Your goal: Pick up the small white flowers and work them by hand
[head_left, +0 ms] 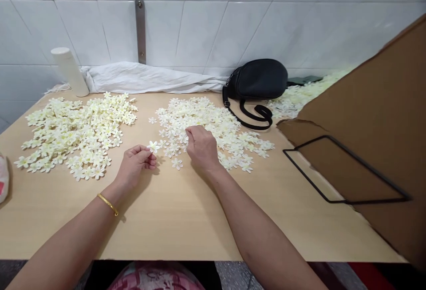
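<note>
Between the thumb and fingertips of my left hand (137,161) is a single white artificial flower (153,146) with a pale yellow centre, held just above the table. My right hand (202,147) is closed in a pinch at the front edge of the right flower pile (196,110); what its fingertips hold, if anything, is hidden. A loose flower (177,163) lies on the table between my hands. To the left spreads another flower pile (76,130), yellower in tone.
A white bottle (70,72) and a rolled white cloth (149,79) stand along the tiled wall. A black bag (261,79) with its strap lies behind the right pile. At right, a cardboard sheet (372,117) leans beside a black wire frame (366,163), with more flowers (299,97) behind.
</note>
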`<state>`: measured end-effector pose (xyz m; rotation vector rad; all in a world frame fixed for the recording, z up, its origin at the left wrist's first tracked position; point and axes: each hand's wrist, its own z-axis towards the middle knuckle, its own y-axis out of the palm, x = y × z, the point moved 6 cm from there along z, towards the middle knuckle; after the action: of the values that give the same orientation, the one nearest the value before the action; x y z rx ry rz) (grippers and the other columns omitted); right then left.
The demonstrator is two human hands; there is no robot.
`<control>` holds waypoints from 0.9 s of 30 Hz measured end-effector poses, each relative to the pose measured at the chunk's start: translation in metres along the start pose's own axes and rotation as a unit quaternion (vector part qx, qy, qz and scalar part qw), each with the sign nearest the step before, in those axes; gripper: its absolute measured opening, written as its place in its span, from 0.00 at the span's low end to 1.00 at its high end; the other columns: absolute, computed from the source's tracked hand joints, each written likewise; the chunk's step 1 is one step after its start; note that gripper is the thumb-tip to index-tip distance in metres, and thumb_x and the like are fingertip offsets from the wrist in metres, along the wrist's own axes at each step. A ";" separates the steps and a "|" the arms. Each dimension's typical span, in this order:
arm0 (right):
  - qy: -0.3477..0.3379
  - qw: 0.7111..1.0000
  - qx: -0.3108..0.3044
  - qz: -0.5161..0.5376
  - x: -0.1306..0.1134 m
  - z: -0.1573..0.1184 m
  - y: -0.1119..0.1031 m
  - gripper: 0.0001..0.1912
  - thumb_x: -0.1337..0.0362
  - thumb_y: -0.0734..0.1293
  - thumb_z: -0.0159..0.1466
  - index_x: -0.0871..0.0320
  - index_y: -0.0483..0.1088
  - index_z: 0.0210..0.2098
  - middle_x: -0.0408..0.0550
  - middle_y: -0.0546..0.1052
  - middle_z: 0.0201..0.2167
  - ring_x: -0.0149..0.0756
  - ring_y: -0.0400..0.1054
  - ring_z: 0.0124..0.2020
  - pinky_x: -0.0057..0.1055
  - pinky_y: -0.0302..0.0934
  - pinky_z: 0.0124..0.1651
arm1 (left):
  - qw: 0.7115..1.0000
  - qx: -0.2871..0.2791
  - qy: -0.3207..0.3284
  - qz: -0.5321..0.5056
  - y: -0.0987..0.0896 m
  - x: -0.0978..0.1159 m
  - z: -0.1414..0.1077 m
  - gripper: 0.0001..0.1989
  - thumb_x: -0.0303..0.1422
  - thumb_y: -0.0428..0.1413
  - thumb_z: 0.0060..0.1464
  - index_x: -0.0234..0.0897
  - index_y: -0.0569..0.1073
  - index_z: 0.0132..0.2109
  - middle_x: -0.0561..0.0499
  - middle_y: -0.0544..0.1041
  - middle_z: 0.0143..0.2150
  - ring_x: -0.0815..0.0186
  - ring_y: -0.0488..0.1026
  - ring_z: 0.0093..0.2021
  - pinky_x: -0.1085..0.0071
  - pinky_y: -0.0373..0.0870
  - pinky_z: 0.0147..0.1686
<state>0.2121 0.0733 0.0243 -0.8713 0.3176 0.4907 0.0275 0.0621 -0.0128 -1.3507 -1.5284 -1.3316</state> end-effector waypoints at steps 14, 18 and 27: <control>0.039 0.997 -0.055 0.044 0.005 0.000 0.006 0.09 0.69 0.56 0.59 0.60 0.67 0.27 0.48 0.70 0.25 0.35 0.61 0.29 0.32 0.52 0.34 | 1.000 0.002 -0.006 0.001 0.001 0.000 -0.002 0.05 0.27 0.56 0.40 0.33 0.66 0.26 0.52 0.71 0.21 0.72 0.67 0.20 0.73 0.65 0.24; -0.084 0.974 -0.047 -0.205 -0.012 -0.002 0.008 0.09 0.76 0.58 0.54 0.61 0.68 0.28 0.55 0.71 0.28 0.42 0.59 0.34 0.38 0.47 0.38 | 1.000 0.000 -0.003 0.004 0.001 -0.001 -0.001 0.06 0.28 0.57 0.40 0.33 0.66 0.26 0.52 0.71 0.21 0.73 0.67 0.20 0.73 0.64 0.24; -0.140 0.990 -0.002 -0.016 -0.037 -0.014 0.000 0.09 0.69 0.58 0.62 0.59 0.68 0.30 0.47 0.73 0.27 0.35 0.63 0.31 0.33 0.50 0.37 | 1.000 0.009 -0.007 -0.001 0.002 -0.005 -0.001 0.03 0.26 0.54 0.43 0.32 0.66 0.26 0.51 0.70 0.21 0.73 0.67 0.19 0.74 0.65 0.24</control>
<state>0.1793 0.0518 0.0325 -0.7981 0.0452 0.5769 0.0305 0.0596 -0.0165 -1.3496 -1.5491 -1.3084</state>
